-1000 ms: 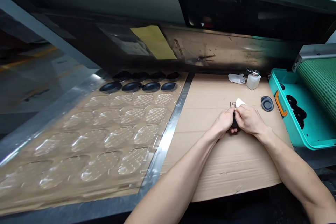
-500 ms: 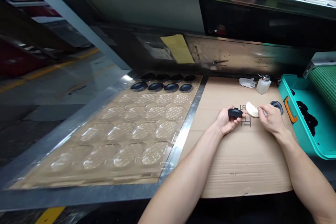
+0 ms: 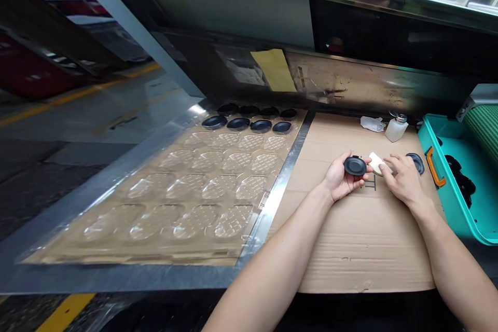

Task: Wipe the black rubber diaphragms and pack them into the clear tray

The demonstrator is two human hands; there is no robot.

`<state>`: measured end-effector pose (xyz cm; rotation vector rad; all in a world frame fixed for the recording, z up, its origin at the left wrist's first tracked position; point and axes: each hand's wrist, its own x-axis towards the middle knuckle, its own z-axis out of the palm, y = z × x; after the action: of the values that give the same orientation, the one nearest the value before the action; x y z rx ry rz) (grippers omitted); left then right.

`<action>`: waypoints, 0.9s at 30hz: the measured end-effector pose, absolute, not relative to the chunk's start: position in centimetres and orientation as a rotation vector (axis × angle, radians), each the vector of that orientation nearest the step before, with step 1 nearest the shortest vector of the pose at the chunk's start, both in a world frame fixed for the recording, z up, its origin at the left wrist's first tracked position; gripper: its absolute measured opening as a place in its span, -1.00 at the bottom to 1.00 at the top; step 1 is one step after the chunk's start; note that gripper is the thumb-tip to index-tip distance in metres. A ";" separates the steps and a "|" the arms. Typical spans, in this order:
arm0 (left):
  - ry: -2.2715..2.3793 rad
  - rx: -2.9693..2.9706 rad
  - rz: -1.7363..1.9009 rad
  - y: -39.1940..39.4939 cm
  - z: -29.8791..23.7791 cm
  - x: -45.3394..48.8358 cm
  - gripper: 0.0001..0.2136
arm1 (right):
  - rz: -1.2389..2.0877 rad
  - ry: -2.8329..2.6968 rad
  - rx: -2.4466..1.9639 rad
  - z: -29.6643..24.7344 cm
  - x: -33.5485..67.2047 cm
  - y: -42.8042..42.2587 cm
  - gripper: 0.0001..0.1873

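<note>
My left hand (image 3: 341,180) holds a round black cap (image 3: 355,166) by its edge, its flat face turned up toward me. My right hand (image 3: 402,179) pinches a small white wipe (image 3: 375,163) just right of the cap, fingers partly stretched over it. Both hands hover above a brown cardboard sheet (image 3: 350,249) on the bench. Another black cap (image 3: 416,162) lies on the cardboard behind my right hand.
A clear blister tray (image 3: 187,202) with several empty pockets lies at left; several black caps (image 3: 251,124) fill its far row. A teal bin (image 3: 462,187) with black caps stands at right. A small white dispenser bottle (image 3: 396,128) and a crumpled wipe (image 3: 371,123) sit at the back.
My hands have come apart: the left turned the black cap face-up and the right drew the white wipe off to the right. The camera view shifted left and up.
</note>
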<state>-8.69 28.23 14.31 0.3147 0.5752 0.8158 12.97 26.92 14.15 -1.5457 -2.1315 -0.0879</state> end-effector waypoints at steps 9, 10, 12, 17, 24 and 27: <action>0.481 0.383 1.078 28.4 13.6 -7.6 -0.67 | -0.019 -1.991 -1.505 12.8 11.0 26.8 -0.59; 0.496 0.373 1.097 28.4 13.4 -7.4 -0.68 | -0.009 -1.970 -1.465 12.9 10.2 26.3 -0.58; 0.517 0.338 1.106 28.4 13.1 -7.0 -0.69 | 0.017 -2.026 -1.376 12.8 8.4 24.9 -0.59; 0.488 0.323 1.105 28.4 12.6 -6.8 -0.66 | -0.100 -2.199 -1.366 12.7 5.6 23.5 -0.59; 0.588 0.322 1.105 28.9 12.3 -7.2 -0.67 | -0.197 -2.298 -1.461 12.7 6.3 24.1 -0.56; 0.621 0.325 1.100 28.8 12.5 -7.3 -0.67 | -0.230 -2.267 -1.523 12.7 6.9 24.8 -0.56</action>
<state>-7.31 28.81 12.50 0.3251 0.6210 1.0996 6.93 24.78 12.69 -1.5230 -2.2674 -0.2299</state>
